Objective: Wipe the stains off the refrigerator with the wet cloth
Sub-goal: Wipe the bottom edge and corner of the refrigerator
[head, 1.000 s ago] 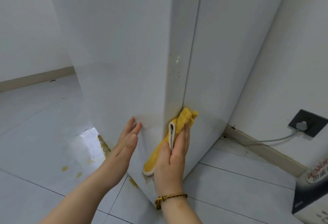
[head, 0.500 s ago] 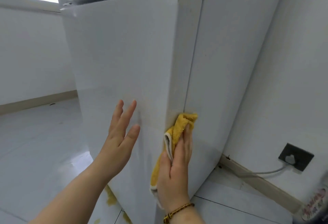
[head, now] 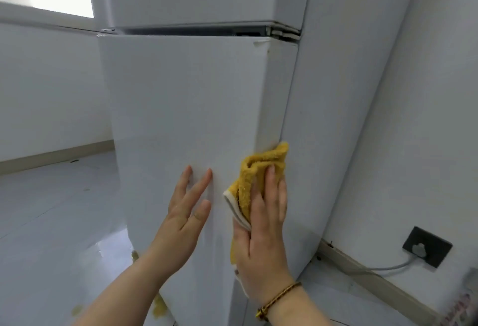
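Pressing a yellow cloth (head: 254, 181) against the corner edge of the white refrigerator (head: 186, 108), the right hand (head: 263, 237) lies flat over the fabric, fingers extended and close together, pinning it to the lower door's side edge rather than gripping it in a fist. The cloth is bunched, its upper folds rising above the fingertips and a white-bordered hem showing left of the hand (a further strip hangs below the palm). A beaded bracelet (head: 278, 300) circles the right wrist. Left of the cloth, the left hand (head: 181, 225) rests open on the front face of the lower door, fingers spread apart and holding nothing. Above both hands, a dark seam (head: 196, 31) separates the lower door from the upper door. Yellow-brown stains (head: 159, 309) mark the floor at the refrigerator's base, below the left forearm. Right of the refrigerator, a dark wall socket (head: 426, 246) with a grey plug and cable sits low on the white wall.
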Tool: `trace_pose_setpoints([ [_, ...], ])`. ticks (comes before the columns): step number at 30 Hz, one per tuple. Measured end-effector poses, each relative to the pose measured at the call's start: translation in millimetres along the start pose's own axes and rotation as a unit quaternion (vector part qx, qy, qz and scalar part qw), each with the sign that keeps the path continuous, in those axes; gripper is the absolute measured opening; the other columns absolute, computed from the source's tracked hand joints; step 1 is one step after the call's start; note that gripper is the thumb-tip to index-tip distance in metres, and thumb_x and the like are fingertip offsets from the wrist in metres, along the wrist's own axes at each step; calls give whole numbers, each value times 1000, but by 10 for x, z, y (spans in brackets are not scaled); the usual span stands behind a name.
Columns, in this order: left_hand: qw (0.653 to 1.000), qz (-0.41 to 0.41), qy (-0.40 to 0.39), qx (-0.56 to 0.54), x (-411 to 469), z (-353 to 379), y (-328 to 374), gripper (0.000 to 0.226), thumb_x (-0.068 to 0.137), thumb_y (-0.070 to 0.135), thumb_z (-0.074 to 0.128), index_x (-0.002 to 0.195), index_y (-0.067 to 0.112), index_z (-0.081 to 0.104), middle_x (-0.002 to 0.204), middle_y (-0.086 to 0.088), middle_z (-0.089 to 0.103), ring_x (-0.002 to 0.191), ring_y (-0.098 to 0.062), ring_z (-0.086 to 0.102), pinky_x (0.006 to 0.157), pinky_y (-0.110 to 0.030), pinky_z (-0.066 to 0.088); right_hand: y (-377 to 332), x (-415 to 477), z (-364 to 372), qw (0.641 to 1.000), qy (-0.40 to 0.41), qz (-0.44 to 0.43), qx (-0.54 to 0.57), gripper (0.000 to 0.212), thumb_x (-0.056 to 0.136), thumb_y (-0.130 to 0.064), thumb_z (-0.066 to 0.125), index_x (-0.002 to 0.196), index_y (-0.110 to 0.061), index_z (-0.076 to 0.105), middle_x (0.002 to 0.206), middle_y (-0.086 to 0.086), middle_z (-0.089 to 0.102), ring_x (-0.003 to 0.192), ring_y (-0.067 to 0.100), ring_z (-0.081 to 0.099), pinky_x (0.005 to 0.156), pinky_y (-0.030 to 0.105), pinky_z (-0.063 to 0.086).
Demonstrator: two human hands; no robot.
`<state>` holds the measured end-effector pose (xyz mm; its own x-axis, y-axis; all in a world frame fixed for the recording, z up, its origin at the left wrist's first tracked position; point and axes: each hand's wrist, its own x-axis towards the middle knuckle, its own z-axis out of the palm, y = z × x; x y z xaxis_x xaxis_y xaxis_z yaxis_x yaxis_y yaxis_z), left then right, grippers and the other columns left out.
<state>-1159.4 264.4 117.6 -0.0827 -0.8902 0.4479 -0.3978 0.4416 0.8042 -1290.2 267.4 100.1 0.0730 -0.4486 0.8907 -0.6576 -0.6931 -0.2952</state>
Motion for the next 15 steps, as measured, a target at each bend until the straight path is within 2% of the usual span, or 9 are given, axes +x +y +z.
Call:
trace_pose_setpoints([
  [1,1000,3,4,8,7,-10,19,46,55,85,31,100,83,24,123,53,-6,111,39,-4,107,-17,9,-17,157,-46,1000,8,0,14,61,96,-30,31,143,-43,-7,150,-27,-16,140,3,-15,112,15,-9],
  [3,999,21,38,22,29,-41,57,28,65,81,29,93,84,29,124,54,-11,122,30,-7,105,-8,3,-43,342,-87,999,26,-2,21,63,95,-29,33,143,-44,-5,150,-28,-14,141,5,-13,114,16,-6],
  [5,993,72,80,39,66,-79,128,35,71,80,24,101,74,39,130,54,-9,130,22,-5,99,5,1,-49,292,-73,999,30,3,18,54,98,-35,24,144,-41,-4,152,-24,-11,142,9,-9,114,17,-2],
  [7,990,105,86,37,136,-111,271,43,70,82,19,111,74,32,131,55,-4,130,23,0,95,10,5,-10,92,-34,999,30,4,12,53,98,-37,21,145,-38,-4,153,-20,-9,142,10,-6,114,18,0],
  [9,991,113,68,28,220,-141,424,43,71,78,25,114,77,20,130,56,-3,124,29,1,91,12,8,17,29,-35,999,31,7,14,53,98,-40,21,144,-40,-5,153,-22,-9,142,7,-6,114,17,0],
  [11,992,107,55,27,286,-180,514,47,71,68,26,118,70,20,133,49,-1,117,36,1,87,14,8,-43,287,-127,998,26,31,52,52,96,-47,20,139,-52,-7,148,-33,-11,140,0,-8,112,13,-2],
  [13,993,101,43,39,341,-216,557,49,66,77,26,115,72,21,132,46,0,114,38,0,87,13,8,-130,724,-282,996,29,27,86,55,92,-49,28,133,-62,-8,141,-43,-12,138,-3,-10,111,10,-4],
  [15,995,86,26,46,356,-235,580,51,55,92,18,106,83,17,127,54,-1,117,35,-1,91,7,10,-176,1091,-389,995,42,14,93,58,89,-37,31,135,-56,2,140,-42,-8,138,-2,-8,111,8,-5],
])
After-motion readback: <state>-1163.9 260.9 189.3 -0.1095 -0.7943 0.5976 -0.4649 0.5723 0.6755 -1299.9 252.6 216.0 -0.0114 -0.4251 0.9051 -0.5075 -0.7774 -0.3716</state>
